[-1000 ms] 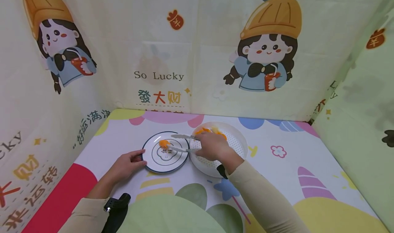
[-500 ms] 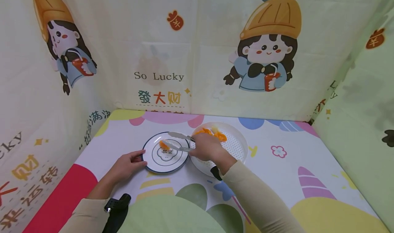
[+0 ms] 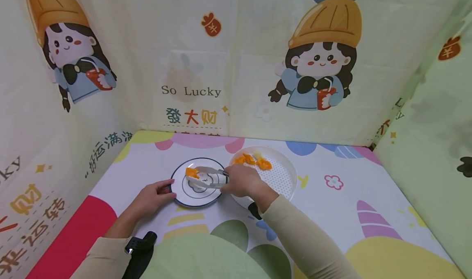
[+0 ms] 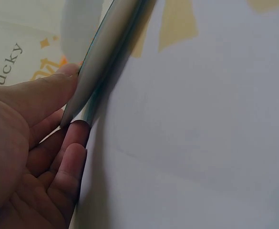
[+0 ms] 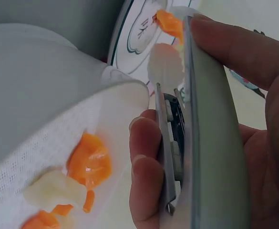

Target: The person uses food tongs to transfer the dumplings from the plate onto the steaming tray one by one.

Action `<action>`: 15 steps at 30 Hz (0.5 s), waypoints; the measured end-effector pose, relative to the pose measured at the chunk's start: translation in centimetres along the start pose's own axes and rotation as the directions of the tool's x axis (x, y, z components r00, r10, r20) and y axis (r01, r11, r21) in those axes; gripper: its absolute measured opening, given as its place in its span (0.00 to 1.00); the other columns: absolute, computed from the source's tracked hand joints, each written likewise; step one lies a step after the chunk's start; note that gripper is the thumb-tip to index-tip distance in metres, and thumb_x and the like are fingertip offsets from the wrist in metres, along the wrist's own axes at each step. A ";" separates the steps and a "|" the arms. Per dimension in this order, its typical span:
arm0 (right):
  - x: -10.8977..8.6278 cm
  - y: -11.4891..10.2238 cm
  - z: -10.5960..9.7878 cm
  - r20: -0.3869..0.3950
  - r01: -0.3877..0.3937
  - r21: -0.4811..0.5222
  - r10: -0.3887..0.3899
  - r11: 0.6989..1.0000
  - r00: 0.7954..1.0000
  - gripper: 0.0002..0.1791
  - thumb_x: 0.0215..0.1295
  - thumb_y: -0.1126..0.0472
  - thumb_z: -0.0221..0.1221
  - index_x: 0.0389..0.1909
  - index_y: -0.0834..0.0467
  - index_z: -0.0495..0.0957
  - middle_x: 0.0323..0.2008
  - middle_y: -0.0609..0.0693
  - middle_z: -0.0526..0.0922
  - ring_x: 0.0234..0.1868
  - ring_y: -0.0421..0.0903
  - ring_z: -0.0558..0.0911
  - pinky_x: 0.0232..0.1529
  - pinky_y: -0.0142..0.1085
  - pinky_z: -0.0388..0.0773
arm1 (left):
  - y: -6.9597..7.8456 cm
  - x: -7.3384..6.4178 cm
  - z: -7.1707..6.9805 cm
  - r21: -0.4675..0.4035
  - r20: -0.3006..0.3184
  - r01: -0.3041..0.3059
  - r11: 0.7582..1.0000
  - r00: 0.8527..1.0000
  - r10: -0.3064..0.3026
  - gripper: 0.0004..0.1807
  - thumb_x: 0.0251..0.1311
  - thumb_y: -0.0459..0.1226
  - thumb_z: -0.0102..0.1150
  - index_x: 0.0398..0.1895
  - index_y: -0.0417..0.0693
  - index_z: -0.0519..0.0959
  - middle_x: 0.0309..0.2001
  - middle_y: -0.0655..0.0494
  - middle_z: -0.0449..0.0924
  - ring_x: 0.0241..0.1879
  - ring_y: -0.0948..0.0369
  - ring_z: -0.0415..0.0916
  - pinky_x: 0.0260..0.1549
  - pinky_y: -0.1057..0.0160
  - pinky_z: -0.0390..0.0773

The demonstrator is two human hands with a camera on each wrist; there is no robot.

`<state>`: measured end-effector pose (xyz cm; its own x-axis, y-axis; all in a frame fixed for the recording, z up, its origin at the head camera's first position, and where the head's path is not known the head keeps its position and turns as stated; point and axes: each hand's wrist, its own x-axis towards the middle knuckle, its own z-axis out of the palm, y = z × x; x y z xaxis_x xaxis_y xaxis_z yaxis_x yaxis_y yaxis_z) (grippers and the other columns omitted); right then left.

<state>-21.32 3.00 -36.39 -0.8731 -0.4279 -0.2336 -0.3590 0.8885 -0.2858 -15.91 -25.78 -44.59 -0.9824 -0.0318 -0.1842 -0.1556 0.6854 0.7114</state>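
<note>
My left hand (image 3: 153, 199) pinches the left rim of a white plate (image 3: 178, 191) with dark blue edging. In the left wrist view the thumb (image 4: 48, 95) lies on top of the rim, with fingers bent underneath. My right hand (image 3: 245, 180) grips metal tongs (image 3: 212, 170) by their pale-green-sided handle (image 5: 215, 143). The arms of the tongs are spread over the plate, their pale tips at either side of a soft, wrinkled orange food piece (image 3: 191, 172). It sits toward the plate's upper left.
Right of the plate stands a white round basket (image 3: 280, 182) with a perforated bottom, partly behind my right hand. Several orange pieces (image 3: 263, 164) and a pale piece (image 5: 56, 188) lie in it. Printed cloth walls (image 3: 243, 119) enclose the table at the back and sides.
My right hand has moved left and slightly down, bringing the tongs further over the plate and around the orange piece, which has shifted slightly left. The left hand stays on the rim.
</note>
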 end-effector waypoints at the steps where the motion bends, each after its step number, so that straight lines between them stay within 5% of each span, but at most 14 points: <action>1: 0.0 0.0 0.1 0.001 0.001 -0.001 -0.001 1.000 1.000 0.28 0.58 0.47 0.70 0.57 0.53 0.80 0.35 0.44 0.79 0.38 0.46 0.76 0.40 0.38 0.76 | 0.0 0.0 0.0 0.000 0.002 0.000 1.000 1.000 0.000 0.38 0.62 0.49 0.67 0.72 0.42 0.68 0.50 0.46 0.79 0.51 0.48 0.72 0.52 0.47 0.78; 15: -0.2 0.5 0.0 -0.033 0.050 -0.057 -0.052 0.997 0.998 0.23 0.61 0.48 0.68 0.56 0.51 0.82 0.35 0.42 0.80 0.36 0.45 0.76 0.38 0.37 0.74 | 0.0 0.0 -0.1 -0.002 0.007 -0.010 1.000 1.000 0.010 0.38 0.62 0.49 0.67 0.72 0.41 0.68 0.49 0.46 0.80 0.50 0.49 0.72 0.53 0.46 0.77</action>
<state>-21.36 3.53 -36.48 -0.8639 -0.4675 -0.1876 -0.4201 0.8741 -0.2438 -15.89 -25.84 -44.48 -0.9832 -0.0196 -0.1817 -0.1457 0.6845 0.7143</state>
